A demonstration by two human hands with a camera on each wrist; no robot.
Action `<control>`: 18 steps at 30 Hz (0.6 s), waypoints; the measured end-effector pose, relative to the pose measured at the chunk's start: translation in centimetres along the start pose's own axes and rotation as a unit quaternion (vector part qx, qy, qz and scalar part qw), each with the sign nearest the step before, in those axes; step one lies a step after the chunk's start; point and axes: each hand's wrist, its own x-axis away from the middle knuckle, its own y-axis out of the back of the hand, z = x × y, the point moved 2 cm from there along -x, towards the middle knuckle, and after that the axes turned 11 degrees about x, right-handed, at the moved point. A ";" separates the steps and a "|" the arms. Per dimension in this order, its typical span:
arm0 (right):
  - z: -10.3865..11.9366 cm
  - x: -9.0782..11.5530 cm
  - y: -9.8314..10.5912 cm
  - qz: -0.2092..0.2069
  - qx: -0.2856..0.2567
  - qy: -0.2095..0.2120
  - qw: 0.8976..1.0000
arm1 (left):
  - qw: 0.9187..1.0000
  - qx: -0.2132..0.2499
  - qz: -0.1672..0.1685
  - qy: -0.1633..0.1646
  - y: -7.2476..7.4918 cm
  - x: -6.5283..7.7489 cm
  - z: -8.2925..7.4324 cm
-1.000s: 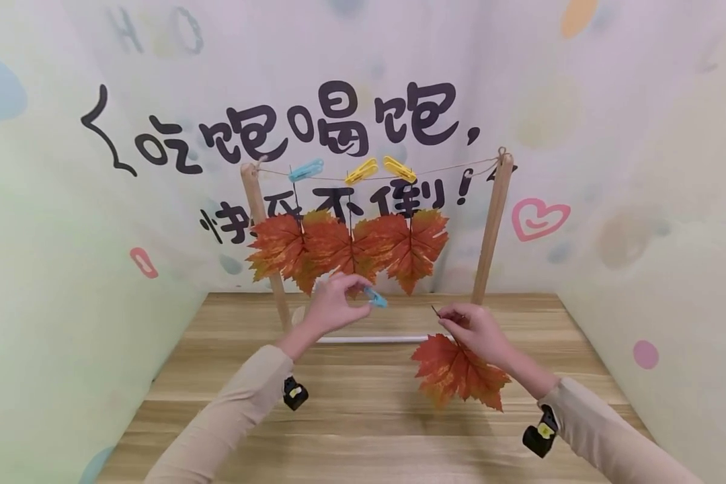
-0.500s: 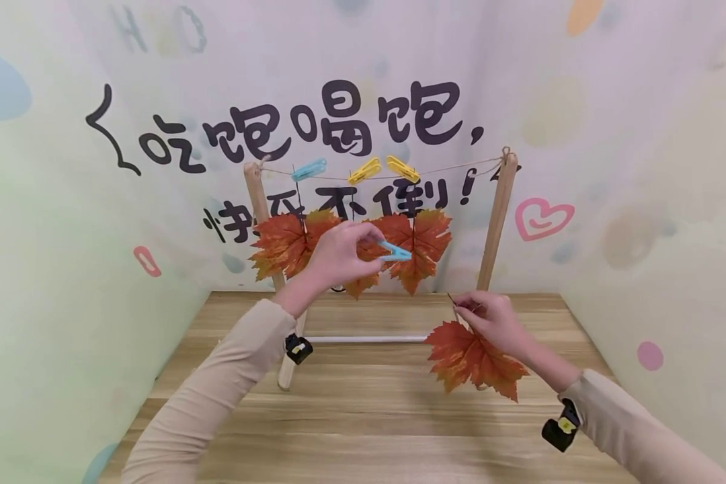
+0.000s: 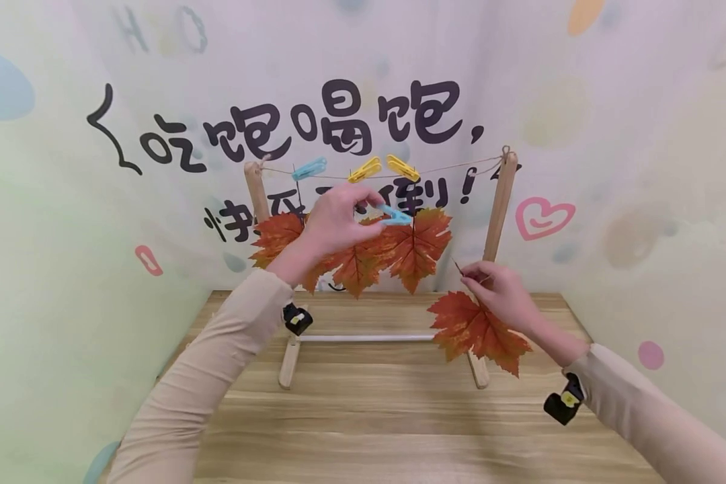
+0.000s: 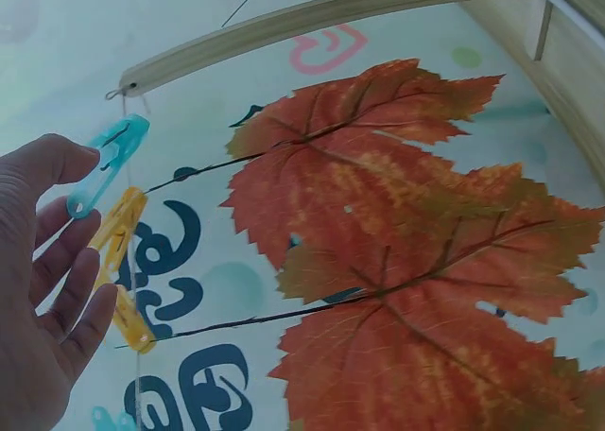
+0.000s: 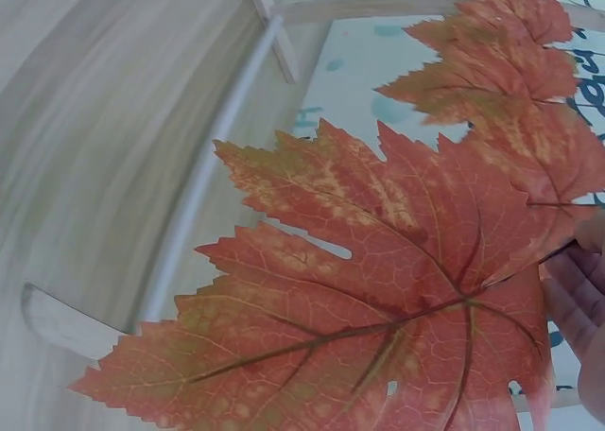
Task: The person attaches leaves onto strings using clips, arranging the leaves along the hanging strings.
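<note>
My left hand point(image 3: 343, 218) pinches a light blue clothespin point(image 3: 396, 216) between thumb and fingers, in front of the hanging leaves and below the string point(image 3: 450, 167). In the left wrist view this clothespin point(image 4: 109, 166) overlaps the string close to a yellow one. Lower and to the right, my right hand point(image 3: 503, 294) holds an orange-red maple leaf point(image 3: 476, 331) by its dark stem, the blade hanging below the fingers. Three similar leaves point(image 3: 420, 249) hang from the string, under a blue clothespin point(image 3: 310, 169) and two yellow clothespins point(image 3: 365, 170). My left hand partly hides them.
Two wooden posts point(image 3: 499, 208) carry the string. A white rod point(image 3: 363, 338) joins their feet point(image 3: 289, 363) on the wood-grain table point(image 3: 369, 430). Behind stands a printed backdrop point(image 3: 629, 134) with black characters. The string's right stretch runs bare to the post.
My left hand has risen and moved slightly right with the blue clothespin, toward the string. My right hand has lifted the leaf up and a little to the right.
</note>
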 end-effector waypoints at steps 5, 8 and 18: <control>0.0 -1.5 1.0 -0.015 0.004 -0.013 1.000 | 1.000 0.016 -0.017 -0.009 1.0 -1.5 -0.4; -0.1 -2.3 1.5 -0.031 0.006 -0.011 0.999 | 0.999 0.011 -0.029 -0.011 1.4 -2.1 -0.5; 0.4 -4.1 3.1 -0.086 0.022 -0.017 0.996 | 0.999 -0.011 -0.041 0.017 1.9 -2.8 -0.4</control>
